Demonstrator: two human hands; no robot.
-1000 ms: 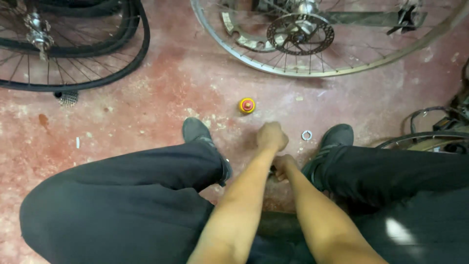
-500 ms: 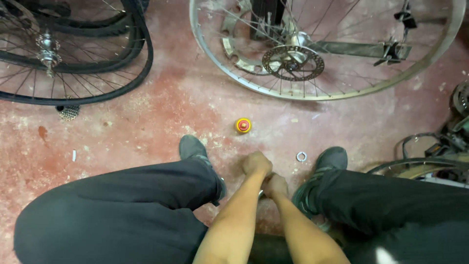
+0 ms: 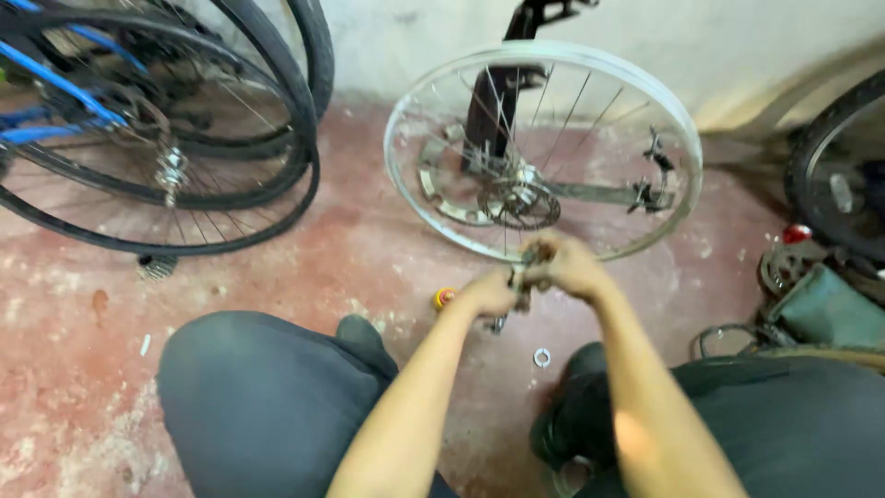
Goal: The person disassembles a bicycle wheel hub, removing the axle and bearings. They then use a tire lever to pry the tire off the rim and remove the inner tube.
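We hold a small dark metal part [image 3: 524,288] between our 2 hands, above the red floor [image 3: 369,267] and in front of our knees. Our left hand [image 3: 489,293] is clenched on its lower end, our right hand [image 3: 564,266] grips its upper end; its long axis runs roughly upright. Beyond it, away from us, stands the bare silver wheel [image 3: 544,152]; our right hand is nearer to it.
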